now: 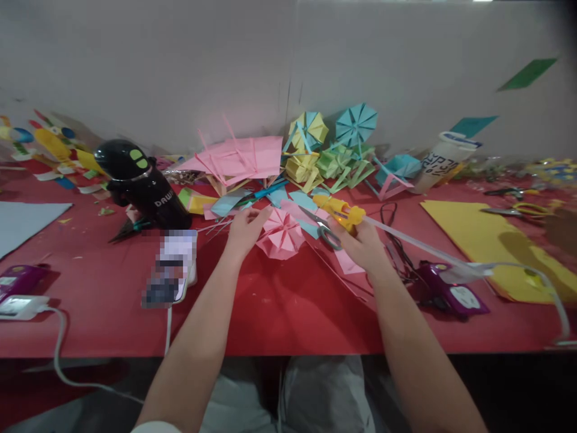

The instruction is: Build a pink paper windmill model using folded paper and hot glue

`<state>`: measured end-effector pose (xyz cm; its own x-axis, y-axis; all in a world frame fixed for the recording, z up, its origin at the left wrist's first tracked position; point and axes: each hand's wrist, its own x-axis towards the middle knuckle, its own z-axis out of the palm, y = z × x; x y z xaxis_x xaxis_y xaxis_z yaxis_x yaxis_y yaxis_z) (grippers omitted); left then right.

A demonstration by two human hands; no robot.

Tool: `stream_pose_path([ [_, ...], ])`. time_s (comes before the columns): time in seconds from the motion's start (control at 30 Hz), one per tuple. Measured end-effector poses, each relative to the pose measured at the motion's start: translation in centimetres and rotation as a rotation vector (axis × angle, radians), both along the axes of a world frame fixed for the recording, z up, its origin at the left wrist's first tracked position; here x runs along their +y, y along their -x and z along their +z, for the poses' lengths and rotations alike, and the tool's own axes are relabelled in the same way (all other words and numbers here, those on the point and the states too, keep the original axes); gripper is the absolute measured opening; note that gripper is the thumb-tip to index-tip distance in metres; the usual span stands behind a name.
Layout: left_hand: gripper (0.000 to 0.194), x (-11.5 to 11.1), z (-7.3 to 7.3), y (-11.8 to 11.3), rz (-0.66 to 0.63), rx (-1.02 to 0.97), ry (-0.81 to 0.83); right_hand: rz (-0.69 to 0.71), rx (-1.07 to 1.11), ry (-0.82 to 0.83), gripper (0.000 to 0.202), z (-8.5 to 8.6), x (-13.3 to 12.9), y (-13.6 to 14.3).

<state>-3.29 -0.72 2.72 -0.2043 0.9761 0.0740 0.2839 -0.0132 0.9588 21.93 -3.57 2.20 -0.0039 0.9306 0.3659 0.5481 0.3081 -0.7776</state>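
My left hand (247, 227) has its fingers closed on the left edge of a pink folded-paper umbrella (283, 233), whose pleats spread out above the red table. In my right hand (363, 242) is a yellow hot glue gun (340, 211), its front end pointing left above the umbrella's right side; a clear glue stick (406, 237) seems to run out of its back. Scissors with grey-green handles (328, 234) lie just under the glue gun, close to my right fingers. Blue and pink paper scraps (229, 203) are scattered behind both hands.
A black bottle (142, 186) and a phone (174, 267) stand to the left. Finished-looking paper umbrellas (356, 124) and a large pink paper piece (243, 157) line the wall. Yellow paper sheets (487, 252), a purple device (455, 291) with cables and a cup (444, 162) are at right.
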Motion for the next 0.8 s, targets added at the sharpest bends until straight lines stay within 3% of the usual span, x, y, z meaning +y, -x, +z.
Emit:
stream_pose_path([
  [0.23,0.04,-0.8,1.3,0.4,-0.065,0.064,-0.088,-0.241,-0.035,0.025,0.051,-0.7,1.5,-1.3],
  [0.47,0.036,-1.0,1.5,0.5,-0.096,0.105,-0.235,-0.512,-0.071,0.085,0.047,-3.2,3.7,-5.3],
  [0.6,0.036,-1.3,1.6,0.3,-0.08,0.119,-0.256,-0.548,-0.177,0.165,0.046,-4.2,4.3,-6.3],
  [0.8,0.038,-1.5,1.4,0.0,-0.072,0.154,-0.316,-0.537,-0.153,0.174,0.05,-4.7,4.2,-6.8],
])
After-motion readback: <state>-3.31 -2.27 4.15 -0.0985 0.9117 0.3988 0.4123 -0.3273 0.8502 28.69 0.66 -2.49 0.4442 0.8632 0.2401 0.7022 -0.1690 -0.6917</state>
